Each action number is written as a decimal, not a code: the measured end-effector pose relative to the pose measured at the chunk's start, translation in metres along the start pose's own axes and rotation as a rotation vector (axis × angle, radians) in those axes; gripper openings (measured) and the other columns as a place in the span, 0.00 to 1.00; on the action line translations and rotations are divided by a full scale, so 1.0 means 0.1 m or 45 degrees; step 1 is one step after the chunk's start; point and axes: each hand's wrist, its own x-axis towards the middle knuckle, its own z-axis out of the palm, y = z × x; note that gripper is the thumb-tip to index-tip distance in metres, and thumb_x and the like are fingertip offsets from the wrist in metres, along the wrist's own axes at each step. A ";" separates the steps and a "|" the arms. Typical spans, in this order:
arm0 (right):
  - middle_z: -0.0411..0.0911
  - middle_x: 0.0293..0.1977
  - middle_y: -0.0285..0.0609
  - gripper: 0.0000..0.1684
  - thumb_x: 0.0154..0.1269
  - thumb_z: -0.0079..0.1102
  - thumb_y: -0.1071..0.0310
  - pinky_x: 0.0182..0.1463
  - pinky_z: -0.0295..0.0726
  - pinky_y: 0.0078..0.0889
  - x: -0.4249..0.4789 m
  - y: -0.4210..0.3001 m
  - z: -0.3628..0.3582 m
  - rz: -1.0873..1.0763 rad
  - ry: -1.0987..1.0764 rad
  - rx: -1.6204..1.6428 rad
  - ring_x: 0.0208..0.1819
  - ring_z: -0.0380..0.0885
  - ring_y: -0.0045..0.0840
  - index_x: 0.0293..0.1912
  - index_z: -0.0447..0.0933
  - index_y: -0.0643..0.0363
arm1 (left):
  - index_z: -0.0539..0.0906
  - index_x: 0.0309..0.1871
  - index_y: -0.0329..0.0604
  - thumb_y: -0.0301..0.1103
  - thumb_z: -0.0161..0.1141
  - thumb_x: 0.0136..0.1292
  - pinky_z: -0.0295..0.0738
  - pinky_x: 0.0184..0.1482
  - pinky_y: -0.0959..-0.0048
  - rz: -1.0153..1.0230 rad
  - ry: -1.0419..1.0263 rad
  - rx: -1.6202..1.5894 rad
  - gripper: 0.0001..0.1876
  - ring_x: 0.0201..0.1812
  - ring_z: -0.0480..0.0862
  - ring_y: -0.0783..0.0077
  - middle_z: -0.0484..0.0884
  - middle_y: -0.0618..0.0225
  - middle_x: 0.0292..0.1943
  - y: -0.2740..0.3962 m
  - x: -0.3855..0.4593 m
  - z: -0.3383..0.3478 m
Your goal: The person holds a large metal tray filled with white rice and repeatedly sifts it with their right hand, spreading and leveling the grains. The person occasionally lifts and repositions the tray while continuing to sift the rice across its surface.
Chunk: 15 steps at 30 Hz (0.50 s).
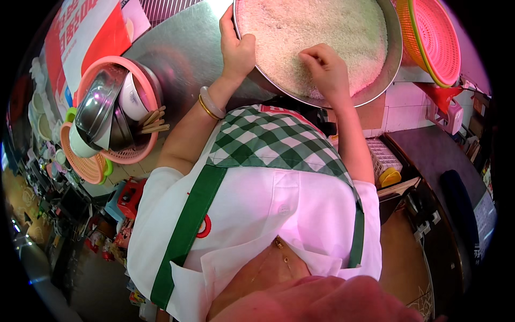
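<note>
A wide, round metal basin [396, 60] of white rice grains [318, 24] is in front of me at the top of the view. My left hand [238, 52] grips the basin's left rim, thumb on the inside edge and fingers outside. Over the near part of the rice is my right hand [326, 68], its fingers curled in and the thumb and fingertips drawn together close to the grains. Nothing shows between those fingertips, though the curled palm is hidden. A few darker specks show among the grains.
The basin rests on a stainless steel counter [177, 52]. At left, a pink plastic basket [116, 60] holds metal bowls [98, 102], a white bowl [132, 96] and wooden sticks [153, 122]. Pink and yellow-green colanders [436, 40] stand right of the basin. A dark table [426, 149] lies further right.
</note>
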 end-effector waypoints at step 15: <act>0.76 0.31 0.39 0.06 0.56 0.59 0.67 0.41 0.74 0.32 -0.03 -0.10 0.03 -0.180 -0.036 -0.376 0.39 0.74 0.33 0.32 0.79 0.58 | 0.55 0.64 0.29 0.19 0.43 0.53 0.65 0.58 0.72 0.003 -0.002 0.001 0.31 0.55 0.71 0.67 0.68 0.54 0.55 0.00 0.00 0.00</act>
